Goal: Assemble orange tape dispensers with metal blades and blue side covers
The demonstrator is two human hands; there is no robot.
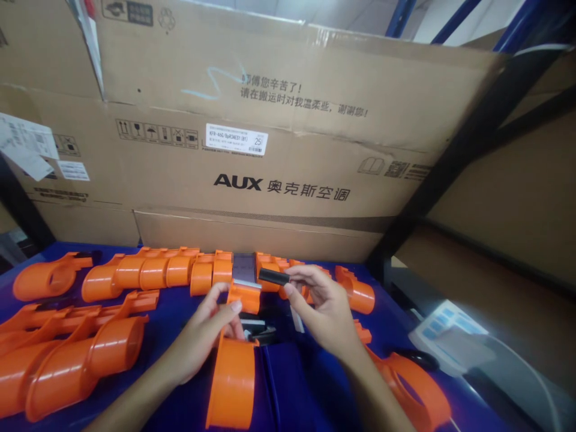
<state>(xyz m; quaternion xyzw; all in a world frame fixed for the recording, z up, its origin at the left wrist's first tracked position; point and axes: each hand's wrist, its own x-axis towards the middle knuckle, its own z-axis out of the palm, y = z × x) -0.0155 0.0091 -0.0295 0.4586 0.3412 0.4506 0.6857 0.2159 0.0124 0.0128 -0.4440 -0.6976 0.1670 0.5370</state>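
Note:
My left hand (202, 336) is closed around the narrow upper end of an orange plastic part (233, 381), whose wide ring hangs below the fingers. Along the top edge of that end runs a pale grey ridged strip (246, 284). A short black tube-like piece (273, 276) is pinched by its right end in my right hand (326, 306). Its free end points left, slightly above and apart from the strip. Below my right fingers shows a white strip (297, 320); whether they touch it I cannot tell. Dark items (261, 333) lie between the hands, partly hidden.
Rows of similar orange parts (153, 273) stand on the blue surface (168, 312), with more at the left (63, 366) and right (418, 390). Behind rises a large cardboard box (288, 162). A dark metal post (418, 180) slants at right, near a clear plastic bag (454, 336).

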